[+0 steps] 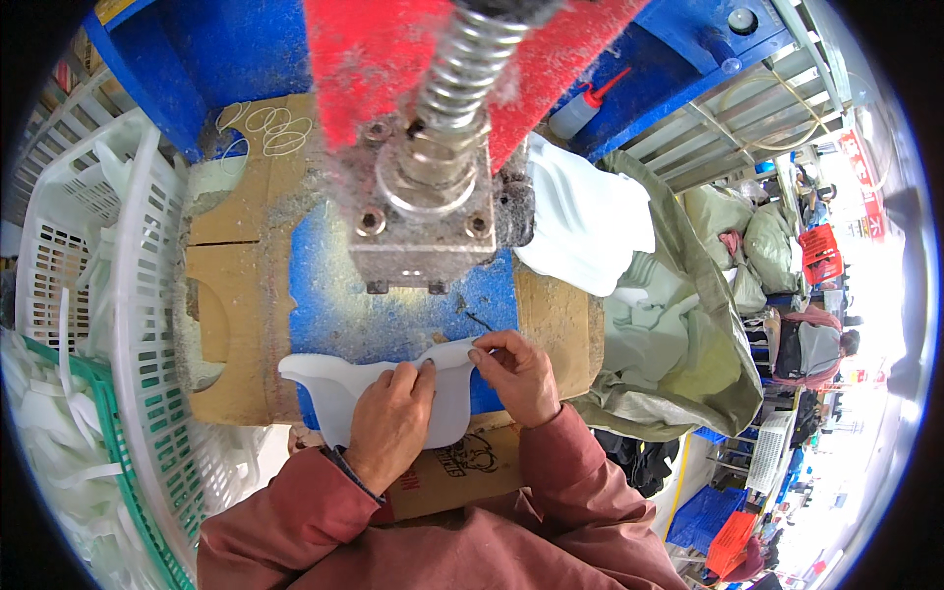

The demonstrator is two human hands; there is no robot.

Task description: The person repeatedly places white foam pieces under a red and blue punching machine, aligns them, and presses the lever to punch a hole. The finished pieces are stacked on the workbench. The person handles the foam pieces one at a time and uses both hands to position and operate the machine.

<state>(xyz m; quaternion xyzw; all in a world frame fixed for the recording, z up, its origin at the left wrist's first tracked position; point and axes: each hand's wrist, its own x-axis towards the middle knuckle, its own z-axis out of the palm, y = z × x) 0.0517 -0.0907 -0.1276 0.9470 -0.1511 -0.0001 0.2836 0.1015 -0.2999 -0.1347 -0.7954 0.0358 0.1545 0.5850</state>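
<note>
A thin white piece with a curved upper edge [339,385] lies at the front of the blue worktop [320,265]. My left hand [391,428] lies over its middle, fingers bent and gripping it near the far edge. At its right end, my right hand [519,376] pinches the corner between thumb and fingertips. Just beyond the hands hangs the metal head [423,226] of a machine, with a thick spring [470,69] above it. A stack of similar white pieces [585,216] lies to the right of the head.
White plastic baskets [128,275] stand at my left, near a green-rimmed one [98,393] full of white strips. Cardboard [221,265] flanks the worktop. On the right sits an open woven sack [718,364] with white pieces inside. A red-tipped bottle [575,113] stands behind.
</note>
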